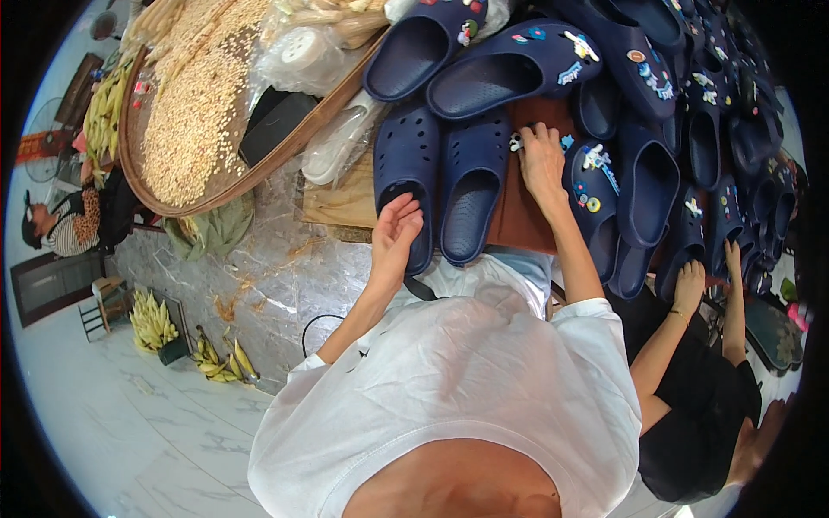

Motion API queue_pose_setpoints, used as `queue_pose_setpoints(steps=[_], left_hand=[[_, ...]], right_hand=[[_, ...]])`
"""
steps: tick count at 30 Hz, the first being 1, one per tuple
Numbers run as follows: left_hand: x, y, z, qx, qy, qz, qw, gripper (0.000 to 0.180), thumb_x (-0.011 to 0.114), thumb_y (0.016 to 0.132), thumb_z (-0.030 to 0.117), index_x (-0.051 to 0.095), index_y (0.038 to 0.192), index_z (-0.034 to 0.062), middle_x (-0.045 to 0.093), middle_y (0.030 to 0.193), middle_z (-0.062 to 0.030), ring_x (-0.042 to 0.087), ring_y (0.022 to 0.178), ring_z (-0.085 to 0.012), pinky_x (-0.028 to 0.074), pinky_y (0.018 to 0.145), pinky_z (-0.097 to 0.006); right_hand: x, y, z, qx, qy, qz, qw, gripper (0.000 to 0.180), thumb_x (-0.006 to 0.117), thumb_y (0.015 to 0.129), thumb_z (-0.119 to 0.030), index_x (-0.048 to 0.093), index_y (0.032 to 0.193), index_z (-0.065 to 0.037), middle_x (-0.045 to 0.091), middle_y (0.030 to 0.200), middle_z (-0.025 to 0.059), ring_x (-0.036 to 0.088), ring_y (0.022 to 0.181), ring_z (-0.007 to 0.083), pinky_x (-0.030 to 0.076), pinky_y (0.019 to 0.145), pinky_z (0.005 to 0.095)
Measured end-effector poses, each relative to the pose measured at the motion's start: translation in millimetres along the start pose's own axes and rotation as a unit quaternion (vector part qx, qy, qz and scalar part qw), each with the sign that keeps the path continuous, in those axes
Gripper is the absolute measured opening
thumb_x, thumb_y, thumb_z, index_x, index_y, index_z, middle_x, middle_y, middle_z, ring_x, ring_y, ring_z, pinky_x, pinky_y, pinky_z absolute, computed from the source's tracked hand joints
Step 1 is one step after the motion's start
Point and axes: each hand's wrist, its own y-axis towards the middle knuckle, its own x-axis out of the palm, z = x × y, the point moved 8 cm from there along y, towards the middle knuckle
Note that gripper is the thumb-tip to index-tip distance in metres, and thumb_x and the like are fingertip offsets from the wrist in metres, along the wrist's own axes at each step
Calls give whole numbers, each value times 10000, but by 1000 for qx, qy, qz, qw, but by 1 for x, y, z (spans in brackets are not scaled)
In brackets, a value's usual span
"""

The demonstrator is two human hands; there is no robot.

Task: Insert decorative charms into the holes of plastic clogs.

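Two plain navy clogs stand side by side in front of me, the left clog and the right clog, with holes in their uppers and no charms on them. My left hand is at the left clog's opening, fingers loosely bent and slightly apart, gripping nothing I can see. On the brown surface right of the pair, my right hand has its fingers bent down and drawn together at a small white shoe charm. A blue charm lies by its other side. The fingertips are partly hidden.
Navy clogs decorated with charms crowd the right and far side. A round woven tray of corn kernels stands at left, beside bagged white shoes. At right, a co-worker's hands touch other clogs. Corn cobs sit on the floor.
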Motion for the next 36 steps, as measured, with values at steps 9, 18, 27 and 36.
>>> queue_pose_setpoints(steps=[9, 18, 27, 36], left_hand=[[19, 61, -5, -64, -371, 34, 926, 454, 651, 923, 288, 535, 1286, 41, 581, 1304, -91, 544, 1197, -229, 379, 1080, -376], [21, 86, -3, -77, -469, 59, 878, 420, 530, 856, 17, 505, 1265, -76, 587, 1281, -200, 587, 1173, -315, 443, 1077, -427], [13, 30, -1, -108, -366, 43, 923, 351, 564, 851, -29, 550, 1202, -30, 626, 1159, -130, 618, 1076, -258, 486, 995, -395], [10, 4, -2, -102, -256, 61, 959, 379, 625, 824, -58, 559, 1190, 14, 624, 1116, -75, 617, 1014, -195, 492, 935, -343]], right_hand=[[-40, -2, 6, -30, 84, 70, 994, 203, 628, 887, -73, 705, 1074, -51, 658, 993, 119, 604, 933, 321, 509, 786, 410], [-70, 14, -47, 50, 390, -99, 914, 157, 639, 941, -101, 644, 1077, -24, 719, 984, 85, 683, 844, 160, 512, 746, 293], [-34, 36, -135, -143, 442, -226, 856, 167, 623, 927, -115, 651, 1055, -13, 630, 959, 85, 594, 855, 189, 472, 794, 307], [-14, 33, -127, -92, 461, -254, 845, 190, 677, 898, -101, 676, 1062, -7, 684, 947, 59, 660, 787, 126, 524, 737, 287]])
